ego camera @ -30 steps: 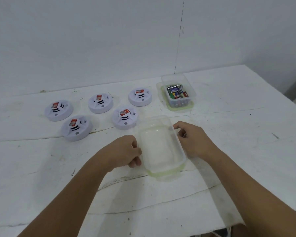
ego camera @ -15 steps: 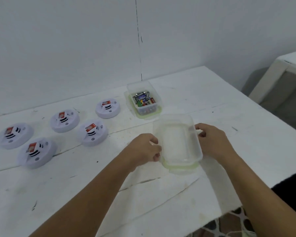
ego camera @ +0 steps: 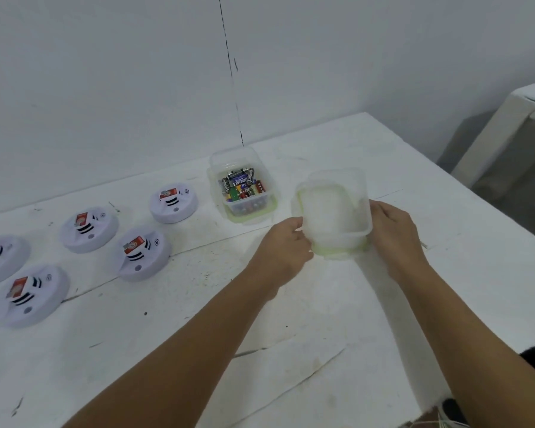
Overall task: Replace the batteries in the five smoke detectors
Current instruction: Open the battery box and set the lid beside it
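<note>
An empty clear plastic container (ego camera: 334, 211) with a greenish rim sits between my hands, to the right of a second clear container (ego camera: 243, 188) that holds several batteries. My left hand (ego camera: 283, 247) grips its left side and my right hand (ego camera: 393, 233) grips its right side. Several white round smoke detectors lie on the white table at the left, each with a red battery showing on top; one smoke detector (ego camera: 142, 253) is nearest my left arm, another smoke detector (ego camera: 173, 202) stands beside the battery container.
The white table (ego camera: 291, 335) is scratched and ends at a right edge near my right arm. A white wall runs behind it. Another pale piece of furniture (ego camera: 507, 131) stands at the far right, across a gap.
Both hands have carried the empty container to the right and farther back, beside the battery container. The view has swung right, so the detectors now sit at the left edge.
</note>
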